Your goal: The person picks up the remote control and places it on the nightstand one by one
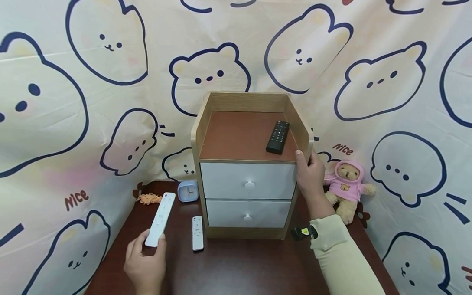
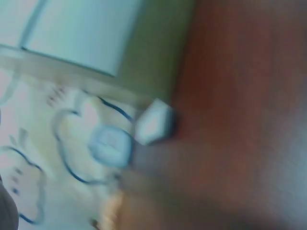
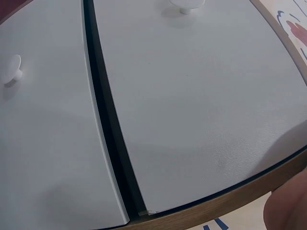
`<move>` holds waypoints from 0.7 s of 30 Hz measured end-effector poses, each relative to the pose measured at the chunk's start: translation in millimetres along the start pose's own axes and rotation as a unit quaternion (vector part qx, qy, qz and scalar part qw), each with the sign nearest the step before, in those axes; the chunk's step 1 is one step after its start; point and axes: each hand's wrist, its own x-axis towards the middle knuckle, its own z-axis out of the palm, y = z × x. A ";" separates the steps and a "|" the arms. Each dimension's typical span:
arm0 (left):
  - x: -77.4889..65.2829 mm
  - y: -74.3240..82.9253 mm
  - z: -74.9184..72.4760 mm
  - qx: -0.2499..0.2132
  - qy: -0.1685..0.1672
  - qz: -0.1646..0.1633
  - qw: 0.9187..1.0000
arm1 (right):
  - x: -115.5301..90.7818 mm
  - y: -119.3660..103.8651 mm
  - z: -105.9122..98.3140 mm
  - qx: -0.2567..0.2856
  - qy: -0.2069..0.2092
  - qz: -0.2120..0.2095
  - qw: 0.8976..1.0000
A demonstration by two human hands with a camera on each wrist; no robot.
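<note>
"One thing at a time, nearest first: what is your left hand [image 1: 144, 263] doing?"

"My thumb and fingers pinch the lower end of a long white plastic remote control [image 1: 161, 218]. I hold it up at a slant over the glossy reddish-brown table [image 1: 239, 269]."

"And beyond that?"

"A second, slim white plastic remote control [image 1: 197, 234] lies on the table, just beside the left side of a small wood-edged cabinet [image 1: 244, 233]. Nothing touches that one."

"Your other hand?"

"My right hand [image 1: 313, 174] is well apart from the left, clamped on the cabinet's right side panel, thumb at its front edge. Below the top are a white upper drawer [image 1: 227, 179] and a white lower drawer [image 1: 222, 212]. Both look closed in the head view, though the right wrist view shows a dark gap between their fronts."

"What stands around it?"

"To the right, a beige plush bear in a pink hoodie [image 1: 347, 190]; to the left, a pale blue square clock [image 1: 188, 191] and a loose orange stringy bundle [image 1: 149, 198]."

"So how far along are you?"

"Partway, I'd judge. A black plastic remote control [image 1: 278, 137] already lies on the cabinet's brown top surface [image 1: 236, 134], toward its right side. The long white one is in my grasp, not set down; the slim one is not picked up."

"And at the back?"

"A cream cloth backdrop [image 1: 255, 35] printed with blue-outlined cartoon animals. My left wrist view is too blurred to add much."
</note>
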 end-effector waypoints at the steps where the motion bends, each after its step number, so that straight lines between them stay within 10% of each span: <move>1: 1.8 9.4 -1.8 -0.013 0.005 0.010 1.000 | 0.1 -0.2 -0.3 -0.001 0.000 0.000 1.000; 8: 11.8 82.6 -7.5 -0.134 0.016 0.060 0.989 | 0.1 -0.2 -1.0 -0.003 0.000 0.003 1.000; 14: 21.5 145.8 5.4 -0.290 0.006 0.104 0.951 | 0.3 1.4 -1.3 0.001 0.004 -0.002 1.000; 21: 34.1 212.7 29.7 -0.303 -0.062 0.121 0.943 | 0.5 -0.8 -0.6 0.010 0.002 0.000 1.000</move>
